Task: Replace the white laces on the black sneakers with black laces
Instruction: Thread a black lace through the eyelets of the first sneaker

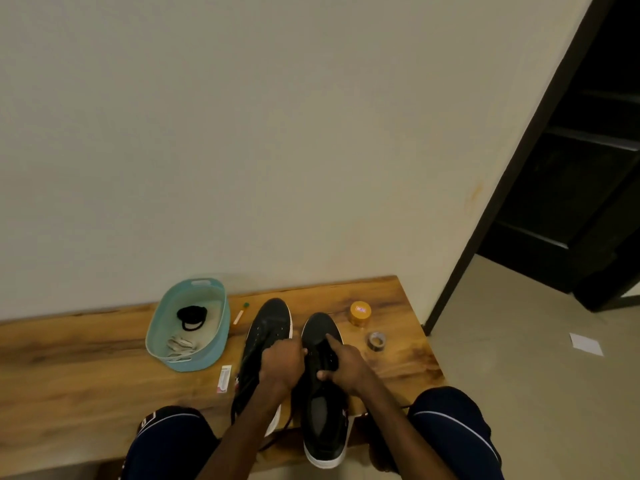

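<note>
Two black sneakers with white soles lie toe-away on the wooden bench [86,375]: the left sneaker [270,323] and the right sneaker [320,427]. My left hand [282,363] lies over the left sneaker, its curled fingers gripping the right sneaker's left eyelet edge. My right hand [348,367] holds the right sneaker's lacing area, index finger stretched forward on it and thumb pressed at the tongue. A dark lace end [277,434] trails off the bench between the shoes. A coiled black lace [192,317] and white laces [178,346] lie in the teal basket [221,337].
A yellow-lidded jar [360,313] and a tape roll [376,340] stand right of the shoes. A small pen-like stick [240,314] and a white packet [224,378] lie near the basket. My knees [450,420] flank the bench's front edge. A dark doorway is at the right.
</note>
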Motion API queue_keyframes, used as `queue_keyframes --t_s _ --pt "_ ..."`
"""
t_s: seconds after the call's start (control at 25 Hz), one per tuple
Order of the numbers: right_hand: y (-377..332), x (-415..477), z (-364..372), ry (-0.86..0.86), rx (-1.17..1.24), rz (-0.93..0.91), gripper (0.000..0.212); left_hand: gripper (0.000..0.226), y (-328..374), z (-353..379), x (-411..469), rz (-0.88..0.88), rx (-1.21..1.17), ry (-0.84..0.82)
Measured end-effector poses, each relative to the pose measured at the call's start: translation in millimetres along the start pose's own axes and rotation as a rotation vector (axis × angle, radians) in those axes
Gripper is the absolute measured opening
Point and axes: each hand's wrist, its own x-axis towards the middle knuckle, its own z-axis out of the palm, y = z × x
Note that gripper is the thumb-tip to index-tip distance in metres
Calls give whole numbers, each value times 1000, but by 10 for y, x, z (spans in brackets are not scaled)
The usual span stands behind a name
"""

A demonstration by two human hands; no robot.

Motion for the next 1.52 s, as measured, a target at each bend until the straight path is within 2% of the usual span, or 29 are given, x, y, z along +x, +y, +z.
queue_keyframes --t_s 0.2,0.44,0.56,0.6,0.64,0.72,0.8,0.92,1.04,1.12,1.16,1.24,1.32,1.44,1.52 --pt "58 15 72 37 -136 19 93 21 -421 -249 52 44 71 41" --pt "7 -47 80 45 -184 47 94 24 -691 -434 -182 -21 64 121" --pt "-57 -144 1 60 1 31 88 26 -696 -588 -306 -36 20 160" --pt "-99 -214 -39 111 121 -2 78 27 -710 -679 -348 -38 -60 169" --pt "-165 -312 -84 216 255 -47 63 26 -703 -812 -398 -46 -236 178" --pt "-384 -537 -193 479 517 -113 30 28 -567 -1172 -494 -48 -820 184" --pt "-762 -802 -357 584 712 -206 21 43 -308 -1594 -598 -7 -1230 160" --pt "-1454 -1206 -660 574 798 -449 26 92 126 -2128 -787 145 -1378 169" --pt "-1931 -1589 -899 747 733 -536 19 105 370 -2452 -1006 246 -1368 314" --pt "-2070 -1760 -944 882 661 -541 10 98 454 -2577 -1152 259 -1469 366" --pt "-2127 -1811 -940 911 648 -523 7 91 484 -2614 -1210 266 -1600 375" --pt "-2248 -1893 -877 879 682 -445 7 75 514 -2667 -1319 267 -1942 367" --pt "-2342 -1921 -790 766 734 -380 11 67 515 -2695 -1381 244 -2124 395" --pt "-2405 -1924 -742 706 689 -378 13 56 521 -2717 -1410 224 -2078 491" --pt "-2423 -1929 -751 716 696 -428 10 41 546 -2720 -1417 245 -1861 563"
